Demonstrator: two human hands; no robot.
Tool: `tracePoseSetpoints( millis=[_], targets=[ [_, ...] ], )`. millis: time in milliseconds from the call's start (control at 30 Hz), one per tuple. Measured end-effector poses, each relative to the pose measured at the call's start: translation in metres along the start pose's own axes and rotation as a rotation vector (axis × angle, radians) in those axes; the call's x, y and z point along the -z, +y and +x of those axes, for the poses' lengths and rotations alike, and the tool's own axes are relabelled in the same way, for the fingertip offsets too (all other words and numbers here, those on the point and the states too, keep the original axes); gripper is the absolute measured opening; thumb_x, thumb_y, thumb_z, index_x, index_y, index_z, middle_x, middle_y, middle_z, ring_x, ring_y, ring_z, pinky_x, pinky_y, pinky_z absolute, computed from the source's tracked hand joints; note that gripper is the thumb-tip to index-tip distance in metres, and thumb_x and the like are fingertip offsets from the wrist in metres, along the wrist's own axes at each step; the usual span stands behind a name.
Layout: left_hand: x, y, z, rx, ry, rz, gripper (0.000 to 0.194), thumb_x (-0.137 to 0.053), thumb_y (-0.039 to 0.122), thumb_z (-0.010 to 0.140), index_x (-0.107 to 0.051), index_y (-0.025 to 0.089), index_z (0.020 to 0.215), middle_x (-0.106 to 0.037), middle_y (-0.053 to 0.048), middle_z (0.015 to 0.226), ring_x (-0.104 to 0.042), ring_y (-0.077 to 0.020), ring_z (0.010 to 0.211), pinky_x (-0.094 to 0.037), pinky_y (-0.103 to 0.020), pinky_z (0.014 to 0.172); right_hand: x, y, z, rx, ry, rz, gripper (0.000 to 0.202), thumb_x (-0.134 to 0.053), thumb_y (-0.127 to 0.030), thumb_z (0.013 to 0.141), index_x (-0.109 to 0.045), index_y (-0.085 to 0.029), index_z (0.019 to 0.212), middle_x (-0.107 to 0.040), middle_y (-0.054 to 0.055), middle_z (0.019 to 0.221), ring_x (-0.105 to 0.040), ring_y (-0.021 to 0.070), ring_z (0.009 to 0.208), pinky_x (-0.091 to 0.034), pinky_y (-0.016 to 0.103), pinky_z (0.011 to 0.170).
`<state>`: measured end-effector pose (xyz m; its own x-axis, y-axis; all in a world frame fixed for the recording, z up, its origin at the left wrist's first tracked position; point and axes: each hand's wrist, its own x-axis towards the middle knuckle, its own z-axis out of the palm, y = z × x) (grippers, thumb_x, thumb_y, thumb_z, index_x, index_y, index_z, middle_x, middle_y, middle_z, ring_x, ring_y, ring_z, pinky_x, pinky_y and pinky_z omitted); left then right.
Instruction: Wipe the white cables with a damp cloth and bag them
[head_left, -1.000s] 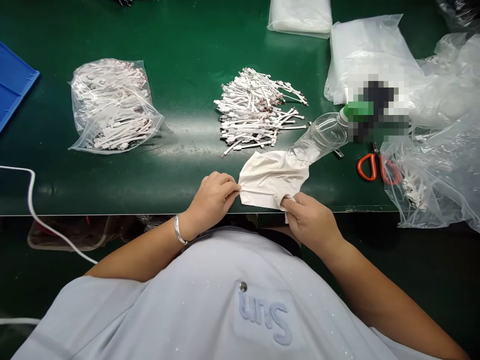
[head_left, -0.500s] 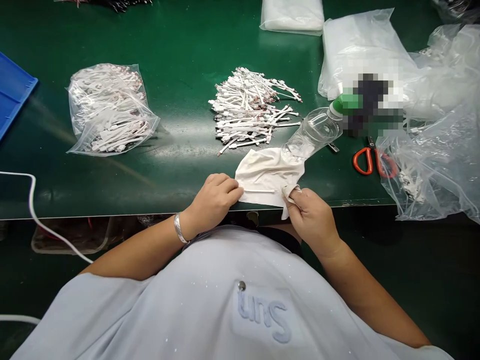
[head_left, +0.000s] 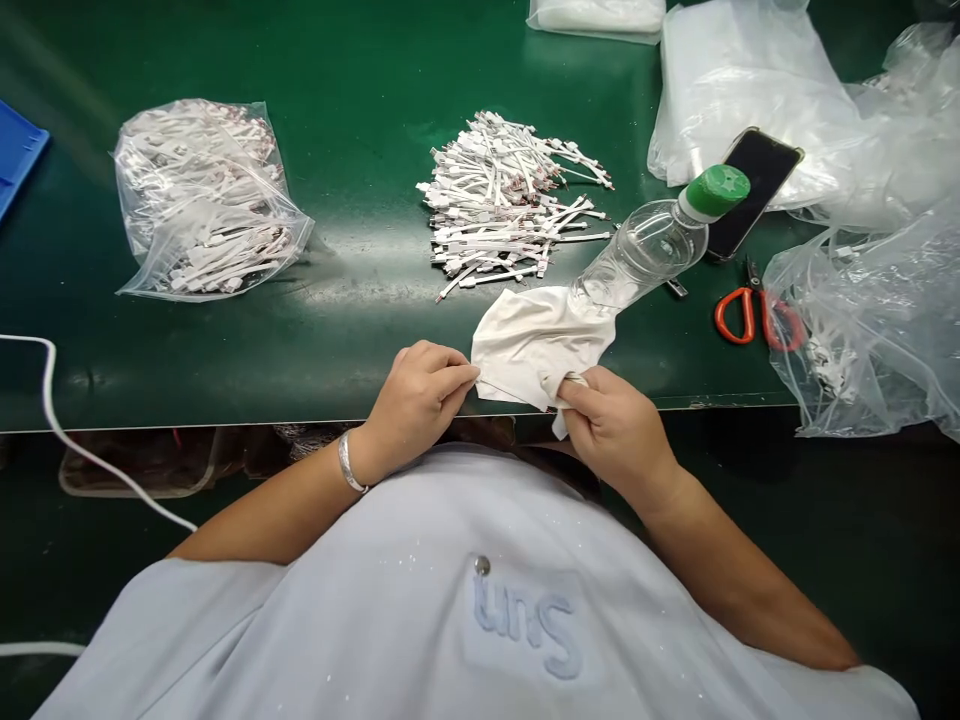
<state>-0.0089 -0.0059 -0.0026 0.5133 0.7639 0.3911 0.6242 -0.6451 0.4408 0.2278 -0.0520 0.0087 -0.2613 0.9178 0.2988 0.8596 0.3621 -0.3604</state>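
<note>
A white cloth (head_left: 517, 340) is spread at the front edge of the green table, its far right corner under a clear plastic bottle (head_left: 637, 255) that leans right and has a green cap. My right hand (head_left: 619, 425) is closed on a bunched fold of the cloth. At the cloth's left edge, my left hand (head_left: 420, 400) has thumb and fingers pinched together on the end of a short white cable, most of which is hidden by the cloth. Behind the cloth lies a loose pile of short white cables (head_left: 502, 200).
To the left lie a clear bag of white cables (head_left: 210, 205) and a blue tray (head_left: 19, 150). On the right are orange-handled scissors (head_left: 739, 315), a phone (head_left: 754, 190), and several clear plastic bags (head_left: 892, 300). A white cord (head_left: 52, 400) hangs over the front edge.
My right hand has shifted slightly left with the cloth fold. The cable, visible across the cloth before, is now mostly covered. My left hand has moved slightly left; the whole view has shifted a little.
</note>
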Motion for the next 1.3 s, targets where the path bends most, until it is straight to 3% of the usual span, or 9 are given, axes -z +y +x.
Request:
tracePoseSetpoints(
  millis=[300,400,500,733,967,1133,1300],
  targets=[
    [-0.003,0.001,0.003,0.054,-0.089,0.015,0.021,-0.047,0.023,0.093,-0.067,0.019,0.089,-0.066,-0.005,0.09,-0.051,-0.0153,0.08,-0.037,-0.031,0.072,-0.025,-0.026,0.036,0.292,-0.211,-0.218,0.031,-0.042,-0.007,0.084,-0.069,-0.018,0.093,-0.05,0.005,0.069,-0.035,0.0169,0.063,-0.022,0.03,0.057],
    [-0.001,0.001,0.003,0.041,-0.1,0.046,0.02,-0.047,0.023,0.093,-0.066,0.019,0.089,-0.066,-0.004,0.088,-0.05,-0.0151,0.079,-0.035,-0.031,0.072,-0.02,-0.02,0.033,0.42,-0.204,-0.28,0.029,-0.042,-0.008,0.086,-0.069,-0.016,0.09,-0.052,0.007,0.069,-0.034,0.0187,0.065,-0.02,0.032,0.057],
    [-0.001,0.001,0.003,0.027,-0.101,0.048,0.019,-0.047,0.022,0.094,-0.066,0.019,0.089,-0.066,-0.004,0.088,-0.049,-0.0148,0.079,-0.035,-0.03,0.072,-0.008,-0.007,0.023,0.453,-0.19,-0.311,0.028,-0.043,-0.006,0.083,-0.069,-0.016,0.088,-0.051,0.006,0.068,-0.034,0.0184,0.065,-0.02,0.031,0.058],
    [-0.001,0.0,0.004,0.002,-0.098,0.052,0.02,-0.047,0.021,0.094,-0.066,0.018,0.088,-0.066,-0.004,0.088,-0.05,-0.0152,0.079,-0.035,-0.031,0.071,0.008,0.011,-0.002,0.298,-0.092,-0.355,0.031,-0.042,-0.004,0.082,-0.07,-0.017,0.083,-0.043,0.002,0.06,-0.033,0.0151,0.06,-0.024,0.028,0.057],
    [0.001,-0.002,0.005,-0.028,-0.129,0.095,0.02,-0.046,0.021,0.094,-0.066,0.019,0.089,-0.066,-0.005,0.09,-0.05,-0.0161,0.081,-0.036,-0.031,0.071,0.014,0.021,-0.01,-0.075,0.039,-0.23,0.03,-0.044,-0.01,0.08,-0.071,-0.017,0.093,-0.041,0.001,0.063,-0.038,0.0138,0.06,-0.028,0.024,0.052],
    [0.009,0.005,0.018,-0.095,-0.32,0.218,0.02,-0.045,0.014,0.091,-0.063,0.015,0.082,-0.063,-0.009,0.088,-0.05,-0.0187,0.079,-0.039,-0.032,0.07,0.011,0.018,0.001,-0.095,0.041,-0.145,0.029,-0.045,-0.012,0.08,-0.07,-0.018,0.093,-0.043,0.002,0.065,-0.041,0.0145,0.061,-0.031,0.025,0.054],
    [0.015,0.021,0.033,-0.109,-0.57,0.303,0.017,-0.046,0.007,0.086,-0.062,0.011,0.085,-0.062,-0.012,0.086,-0.054,-0.0209,0.077,-0.042,-0.033,0.067,-0.012,0.015,0.016,-0.058,0.039,-0.076,0.027,-0.047,-0.013,0.08,-0.069,-0.02,0.095,-0.054,0.002,0.072,-0.049,0.0152,0.068,-0.034,0.025,0.059]
  ],
)
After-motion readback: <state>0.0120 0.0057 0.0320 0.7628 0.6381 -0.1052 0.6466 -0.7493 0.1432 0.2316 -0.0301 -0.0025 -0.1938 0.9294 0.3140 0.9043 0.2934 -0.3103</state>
